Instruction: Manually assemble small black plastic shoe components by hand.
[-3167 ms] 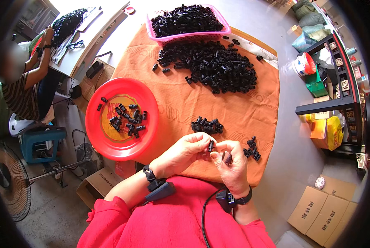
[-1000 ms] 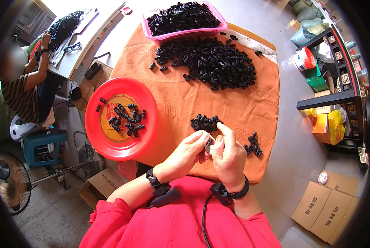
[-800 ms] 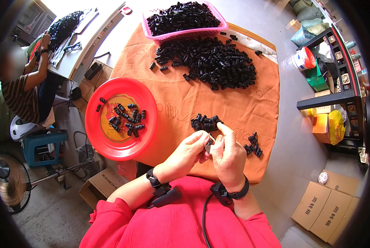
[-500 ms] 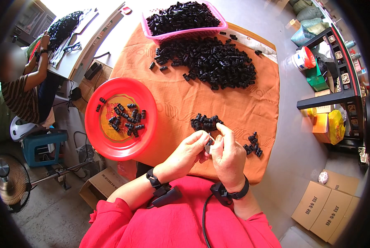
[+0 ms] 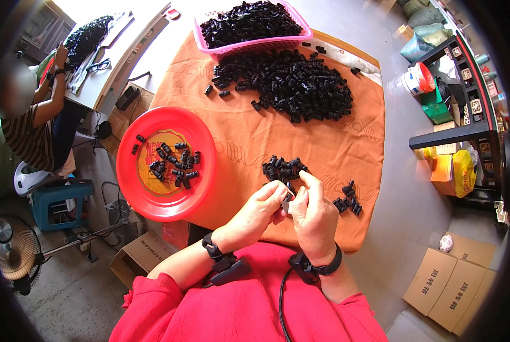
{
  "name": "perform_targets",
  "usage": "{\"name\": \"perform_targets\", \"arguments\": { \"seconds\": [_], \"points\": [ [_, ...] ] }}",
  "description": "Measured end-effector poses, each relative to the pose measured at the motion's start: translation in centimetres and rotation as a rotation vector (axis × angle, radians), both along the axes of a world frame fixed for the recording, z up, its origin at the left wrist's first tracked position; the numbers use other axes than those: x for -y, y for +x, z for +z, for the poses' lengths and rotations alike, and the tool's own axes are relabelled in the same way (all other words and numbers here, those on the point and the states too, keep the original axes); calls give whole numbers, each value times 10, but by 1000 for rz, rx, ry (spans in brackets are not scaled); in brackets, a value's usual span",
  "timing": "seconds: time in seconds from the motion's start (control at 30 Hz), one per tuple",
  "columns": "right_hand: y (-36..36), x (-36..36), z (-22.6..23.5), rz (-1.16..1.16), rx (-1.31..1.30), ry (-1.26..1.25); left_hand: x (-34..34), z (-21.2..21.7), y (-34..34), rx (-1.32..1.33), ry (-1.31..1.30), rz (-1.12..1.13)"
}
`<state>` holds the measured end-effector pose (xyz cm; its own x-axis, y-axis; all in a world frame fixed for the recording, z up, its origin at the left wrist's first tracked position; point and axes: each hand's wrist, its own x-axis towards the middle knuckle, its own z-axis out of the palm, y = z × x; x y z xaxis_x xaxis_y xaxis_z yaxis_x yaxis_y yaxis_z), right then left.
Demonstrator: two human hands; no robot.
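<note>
Close to my body, over the near edge of the orange-covered table point(image 5: 238, 165), my left hand point(image 5: 254, 214) and my right hand point(image 5: 316, 223) meet fingertip to fingertip. Both are closed on one small black plastic part point(image 5: 287, 200), mostly hidden by the fingers. Just beyond them lies a small heap of similar black parts point(image 5: 280, 167), with a few loose black parts point(image 5: 350, 200) to the right. On the left, a red round tray point(image 5: 200, 194) with a yellow centre bears several more scattered black parts point(image 5: 178, 165).
At the far side a pink basket point(image 5: 254, 44) brims with black parts, and a large black pile point(image 5: 292, 85) spreads before it. Far left, another person point(image 5: 32, 125) sits at a white table. A fan point(image 5: 14, 251) stands lower left; cardboard boxes point(image 5: 448, 285) sit lower right.
Both hands stay in the same place, the fingers shifting only very slightly around the black part. The heaps and the tray look the same.
</note>
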<state>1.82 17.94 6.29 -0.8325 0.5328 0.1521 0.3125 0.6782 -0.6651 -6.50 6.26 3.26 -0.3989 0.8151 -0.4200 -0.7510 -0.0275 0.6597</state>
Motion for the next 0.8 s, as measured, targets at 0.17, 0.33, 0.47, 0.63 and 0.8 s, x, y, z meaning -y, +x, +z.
{"name": "perform_targets", "arguments": {
  "seconds": [0.17, 0.33, 0.47, 0.63, 0.8],
  "points": [
    [0, -3, 1, -98, -82, -77, -2, 9, -6, -80, -43, -29],
    [-1, -26, 10, -232, -178, -127, 5, 3, -7, -40, -67, -83],
    [2, -18, 12, -51, -54, -92, 2, 2, -5, 149, -22, -59],
    [2, -12, 5, -32, -71, -129, 2, 1, -7, 259, 70, -60],
    [5, -14, 3, 40, -32, -148, 4, -3, -7, 235, 71, -46]
  ]
}}
